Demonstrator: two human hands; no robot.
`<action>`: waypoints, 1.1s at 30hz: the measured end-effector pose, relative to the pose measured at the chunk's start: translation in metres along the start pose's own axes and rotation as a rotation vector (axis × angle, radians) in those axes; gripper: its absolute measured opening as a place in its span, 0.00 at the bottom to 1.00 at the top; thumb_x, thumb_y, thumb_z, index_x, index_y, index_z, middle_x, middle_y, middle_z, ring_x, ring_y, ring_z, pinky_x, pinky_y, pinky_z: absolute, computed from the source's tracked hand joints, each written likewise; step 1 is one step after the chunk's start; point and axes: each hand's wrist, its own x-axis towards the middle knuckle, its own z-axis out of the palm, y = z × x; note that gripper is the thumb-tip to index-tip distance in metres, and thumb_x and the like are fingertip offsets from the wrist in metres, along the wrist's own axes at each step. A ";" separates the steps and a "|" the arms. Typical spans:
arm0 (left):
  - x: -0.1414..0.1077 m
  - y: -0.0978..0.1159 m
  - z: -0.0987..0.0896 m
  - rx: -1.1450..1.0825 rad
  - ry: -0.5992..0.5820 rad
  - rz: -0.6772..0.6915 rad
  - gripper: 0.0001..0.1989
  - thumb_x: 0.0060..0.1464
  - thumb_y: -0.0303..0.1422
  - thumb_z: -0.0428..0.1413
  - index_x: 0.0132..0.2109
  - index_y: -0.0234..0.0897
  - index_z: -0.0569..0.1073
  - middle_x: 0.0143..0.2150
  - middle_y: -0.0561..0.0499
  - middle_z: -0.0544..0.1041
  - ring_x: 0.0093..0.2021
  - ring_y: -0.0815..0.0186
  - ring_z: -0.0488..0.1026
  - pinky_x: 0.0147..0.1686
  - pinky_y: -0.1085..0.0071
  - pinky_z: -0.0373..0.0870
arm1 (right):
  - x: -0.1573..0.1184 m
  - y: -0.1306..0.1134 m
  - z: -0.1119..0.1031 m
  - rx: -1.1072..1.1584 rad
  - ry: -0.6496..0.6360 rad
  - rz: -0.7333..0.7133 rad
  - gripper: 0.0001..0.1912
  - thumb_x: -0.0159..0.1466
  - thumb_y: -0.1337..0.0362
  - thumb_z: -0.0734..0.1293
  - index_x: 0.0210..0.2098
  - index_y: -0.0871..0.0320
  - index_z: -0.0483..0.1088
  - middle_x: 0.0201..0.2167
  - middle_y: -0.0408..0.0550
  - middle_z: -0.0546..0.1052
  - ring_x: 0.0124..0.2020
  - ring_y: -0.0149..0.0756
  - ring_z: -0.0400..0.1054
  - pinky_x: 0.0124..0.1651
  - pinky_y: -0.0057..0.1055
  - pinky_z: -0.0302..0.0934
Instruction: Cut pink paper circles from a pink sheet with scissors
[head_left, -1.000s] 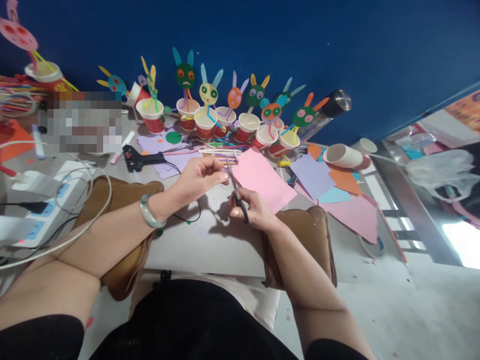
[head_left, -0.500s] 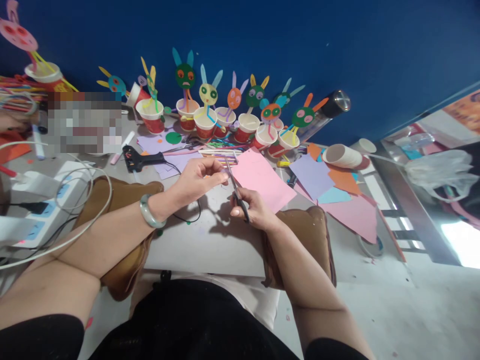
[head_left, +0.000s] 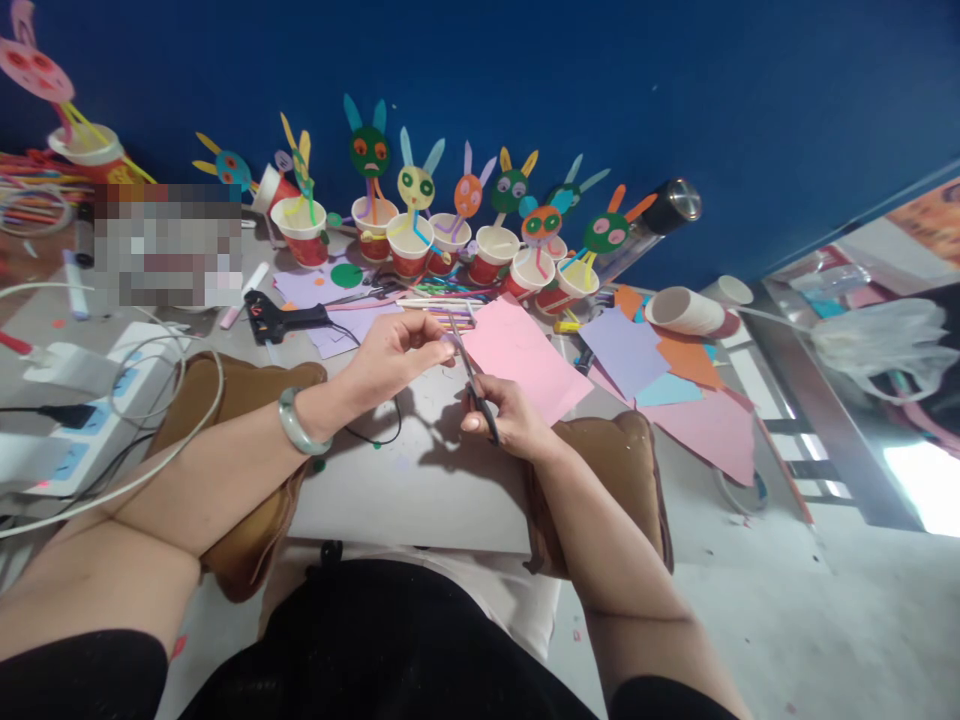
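Observation:
My left hand (head_left: pixel 409 352), with a pale bracelet on its wrist, pinches a tiny purple piece of paper (head_left: pixel 448 340) between thumb and fingertips. My right hand (head_left: pixel 504 415) is closed round the black handles of the scissors (head_left: pixel 484 405). The scissor blades point up and away from me, right beside my left fingertips. Pink paper (head_left: pixel 521 355) lies on the table (head_left: pixel 405 500) behind my right hand. A black glue gun (head_left: pixel 285 318) rests to the left of my left hand, its cord looping under that hand.
Paper cups (head_left: pixel 411 250) with rabbit-faced figures line the blue wall. Brown cushions (head_left: pixel 611 480) lie under both forearms. On the left are a power strip (head_left: pixel 90 420) and white cables. Purple paper (head_left: pixel 626 350), stacked cups (head_left: pixel 686 312) and a bottle (head_left: pixel 660 215) stand or lie right.
My left hand has shifted very slightly, still pinching the purple piece. At the far left, another person's hand has gone from view, along with the red-orange paper near it.

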 end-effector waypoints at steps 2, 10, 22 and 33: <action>0.000 0.000 0.000 0.012 0.001 0.001 0.08 0.47 0.33 0.63 0.28 0.35 0.72 0.26 0.52 0.77 0.29 0.69 0.75 0.33 0.71 0.72 | 0.000 0.001 0.000 0.002 0.003 -0.002 0.37 0.44 0.29 0.72 0.21 0.56 0.58 0.21 0.40 0.64 0.25 0.30 0.56 0.28 0.29 0.51; -0.001 0.000 -0.002 0.048 0.009 0.053 0.18 0.59 0.44 0.55 0.28 0.35 0.75 0.29 0.48 0.78 0.32 0.67 0.74 0.35 0.70 0.71 | 0.000 -0.001 0.001 0.020 0.004 0.004 0.37 0.44 0.30 0.72 0.22 0.56 0.58 0.21 0.41 0.66 0.25 0.30 0.58 0.28 0.29 0.53; 0.000 -0.001 -0.001 0.018 -0.027 0.004 0.07 0.48 0.33 0.62 0.28 0.35 0.73 0.26 0.51 0.79 0.29 0.68 0.75 0.33 0.71 0.72 | 0.000 -0.004 0.001 0.010 -0.015 -0.020 0.36 0.45 0.30 0.72 0.22 0.56 0.60 0.22 0.44 0.71 0.25 0.32 0.61 0.28 0.30 0.55; -0.001 -0.001 -0.002 0.071 -0.055 0.028 0.06 0.48 0.32 0.61 0.29 0.33 0.74 0.26 0.51 0.79 0.28 0.70 0.74 0.32 0.73 0.69 | 0.000 -0.006 0.002 0.015 -0.026 -0.036 0.36 0.47 0.30 0.71 0.23 0.56 0.60 0.22 0.44 0.72 0.25 0.31 0.62 0.28 0.29 0.55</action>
